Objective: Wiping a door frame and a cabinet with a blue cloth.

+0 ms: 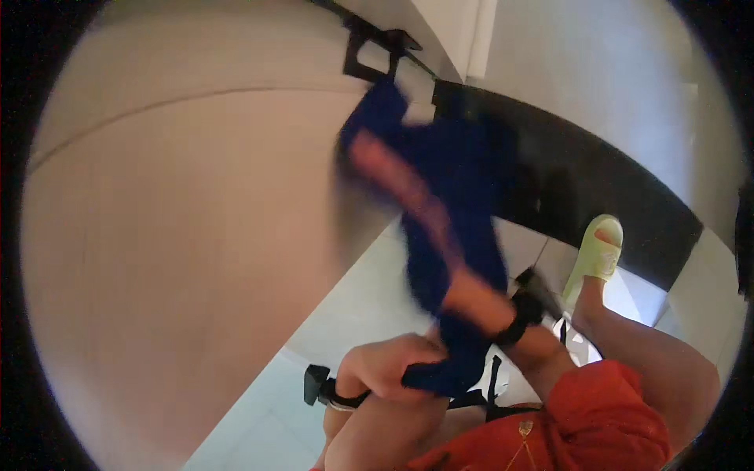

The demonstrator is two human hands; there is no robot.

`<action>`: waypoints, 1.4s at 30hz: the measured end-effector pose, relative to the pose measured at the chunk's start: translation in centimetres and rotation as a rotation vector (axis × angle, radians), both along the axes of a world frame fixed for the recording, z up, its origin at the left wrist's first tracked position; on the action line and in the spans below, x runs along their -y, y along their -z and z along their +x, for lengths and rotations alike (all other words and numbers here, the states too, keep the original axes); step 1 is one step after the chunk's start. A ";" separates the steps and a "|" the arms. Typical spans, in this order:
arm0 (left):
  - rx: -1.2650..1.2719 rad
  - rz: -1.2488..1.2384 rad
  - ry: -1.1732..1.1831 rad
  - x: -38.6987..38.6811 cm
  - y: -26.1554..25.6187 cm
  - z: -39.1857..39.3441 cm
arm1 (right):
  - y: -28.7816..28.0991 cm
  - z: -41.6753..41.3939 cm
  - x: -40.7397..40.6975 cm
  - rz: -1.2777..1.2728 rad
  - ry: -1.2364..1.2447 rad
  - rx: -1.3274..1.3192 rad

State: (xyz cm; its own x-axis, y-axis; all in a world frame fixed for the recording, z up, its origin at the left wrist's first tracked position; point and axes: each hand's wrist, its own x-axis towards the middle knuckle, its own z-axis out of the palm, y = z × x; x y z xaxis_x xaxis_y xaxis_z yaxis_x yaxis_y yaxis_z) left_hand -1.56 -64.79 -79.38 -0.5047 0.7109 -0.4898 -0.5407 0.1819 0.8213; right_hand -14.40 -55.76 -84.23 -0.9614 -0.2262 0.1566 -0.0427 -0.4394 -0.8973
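Observation:
A dark blue cloth point(465, 171), apparently a garment, stretches blurred across the middle of the view. My left hand point(394, 365) is closed around its lower end, above my left knee, and a dark band with a small black box circles that wrist. My right hand point(474, 297) lies over the middle of the cloth; its fingers blur, so its grip is unclear. A black band point(521, 318) is on my right wrist. A blurred pinkish-red streak point(406, 182) runs along the cloth beyond that hand; whether it is a stripe cannot be told.
A large beige panel point(194, 235) fills the left side. Above the cloth is a black frame-shaped piece point(371, 56) on a thin rod. A dark low surface point(595, 176) spans the right, beside my foot in a yellow-green slide point(607, 253). Pale floor tiles point(277, 406) lie below.

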 end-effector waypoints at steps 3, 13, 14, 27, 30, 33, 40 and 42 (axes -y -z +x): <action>-0.023 -0.034 -0.247 0.5 -2.2 4.8 | -5.0 3.7 1.9 0.162 -0.228 -0.529; 0.565 -0.530 -1.342 -1.1 -2.6 6.7 | 5.9 2.2 5.6 0.621 0.067 0.106; 0.597 -0.539 -1.317 -0.7 -2.5 7.1 | 7.9 1.5 5.9 0.391 0.193 0.185; 0.875 -0.334 -1.144 -1.6 -1.1 3.2 | 22.9 4.2 3.5 0.303 0.117 0.356; 0.784 -0.328 -1.065 -1.3 -0.6 4.3 | 23.2 3.8 3.0 0.220 0.076 0.468; 0.841 -0.317 -1.129 -1.8 -1.2 3.6 | 21.5 -0.6 2.3 0.174 0.096 0.440; 0.806 -0.292 -1.037 -1.4 0.1 4.0 | 23.2 2.4 2.3 0.009 -0.010 0.547; 0.838 -0.265 -0.956 -1.9 -0.1 2.4 | 23.6 5.6 1.8 0.031 -0.041 0.542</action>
